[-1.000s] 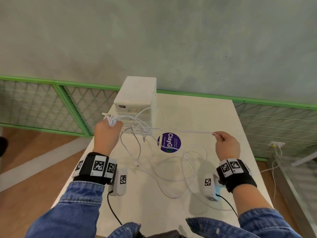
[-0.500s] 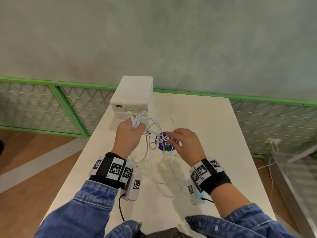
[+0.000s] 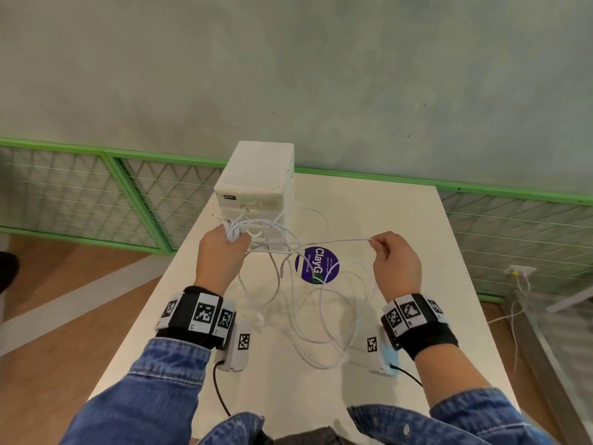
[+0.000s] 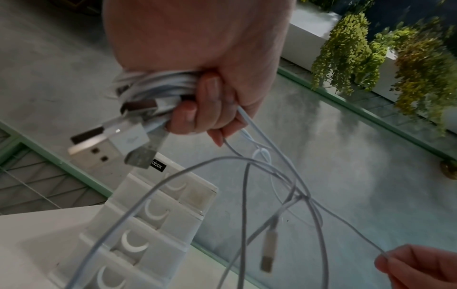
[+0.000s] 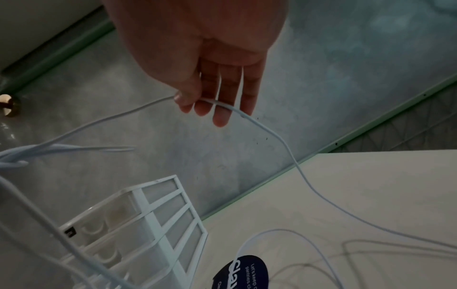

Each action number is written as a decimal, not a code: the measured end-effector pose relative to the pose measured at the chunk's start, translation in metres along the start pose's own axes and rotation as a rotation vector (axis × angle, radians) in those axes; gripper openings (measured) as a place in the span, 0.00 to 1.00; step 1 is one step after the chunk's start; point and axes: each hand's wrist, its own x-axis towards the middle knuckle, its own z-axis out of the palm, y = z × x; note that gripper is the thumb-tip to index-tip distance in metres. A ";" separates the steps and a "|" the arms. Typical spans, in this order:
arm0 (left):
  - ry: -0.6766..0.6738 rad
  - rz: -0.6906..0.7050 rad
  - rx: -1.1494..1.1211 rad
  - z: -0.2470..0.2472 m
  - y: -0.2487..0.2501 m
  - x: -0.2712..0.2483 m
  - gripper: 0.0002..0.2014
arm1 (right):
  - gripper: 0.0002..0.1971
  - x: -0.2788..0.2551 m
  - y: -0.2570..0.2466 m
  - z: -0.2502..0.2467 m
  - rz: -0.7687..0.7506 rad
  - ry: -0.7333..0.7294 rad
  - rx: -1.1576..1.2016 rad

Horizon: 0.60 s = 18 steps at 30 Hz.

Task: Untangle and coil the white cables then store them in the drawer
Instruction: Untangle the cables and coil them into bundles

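My left hand (image 3: 221,248) (image 4: 205,101) grips a coiled bundle of white cables (image 4: 153,90) (image 3: 231,231) with USB plugs (image 4: 99,148) sticking out, held in the air just in front of the white drawer unit (image 3: 256,184) (image 4: 148,224) (image 5: 138,224). Tangled white cable loops (image 3: 321,303) (image 4: 284,195) hang from the bundle down onto the white table (image 3: 385,220). My right hand (image 3: 390,261) (image 5: 210,93) pinches one cable strand (image 3: 337,242) (image 5: 267,133) between thumb and fingers, stretched out to the right of the bundle. The unit's drawers look closed.
A round purple sticker (image 3: 317,265) (image 5: 241,273) lies on the table under the cables. A green mesh fence (image 3: 96,194) runs behind the table below a grey wall. Wooden floor (image 3: 64,316) lies to the left; a wall socket with cords (image 3: 521,271) sits at the right.
My right hand went in to the bundle near the sticker, then drew back out to the right with a cable strand. My left hand has kept hold of the bundle by the drawer unit.
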 end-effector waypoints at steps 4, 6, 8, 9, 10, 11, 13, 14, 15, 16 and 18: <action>0.024 -0.023 -0.004 -0.004 -0.005 0.004 0.19 | 0.07 0.001 0.011 -0.011 0.126 0.037 0.008; 0.020 -0.020 0.012 -0.004 -0.006 0.004 0.18 | 0.07 -0.002 0.022 -0.012 0.198 0.014 -0.038; 0.003 -0.012 0.022 -0.001 -0.004 0.002 0.19 | 0.07 -0.006 0.029 -0.009 0.258 -0.026 -0.082; -0.009 -0.007 0.026 0.001 -0.001 0.001 0.20 | 0.07 -0.006 0.030 -0.008 0.267 -0.057 -0.107; -0.021 0.000 0.028 0.004 0.002 -0.001 0.21 | 0.08 -0.006 0.030 -0.006 0.247 -0.093 -0.136; -0.034 0.011 0.030 0.007 0.005 -0.003 0.21 | 0.10 -0.005 0.029 -0.005 0.181 -0.119 -0.161; -0.065 0.032 0.032 0.012 0.013 -0.009 0.20 | 0.19 -0.006 0.023 -0.002 -0.071 -0.107 -0.168; -0.082 0.045 0.038 0.015 0.016 -0.011 0.20 | 0.23 -0.007 0.018 0.000 -0.204 -0.117 -0.147; -0.098 0.064 0.050 0.017 0.018 -0.014 0.19 | 0.25 -0.009 0.010 0.002 -0.304 -0.153 -0.132; -0.113 0.089 0.061 0.020 0.020 -0.016 0.19 | 0.25 -0.012 0.003 0.006 -0.373 -0.201 -0.131; -0.145 0.123 0.059 0.024 0.022 -0.019 0.18 | 0.24 -0.017 -0.009 0.014 -0.462 -0.270 -0.170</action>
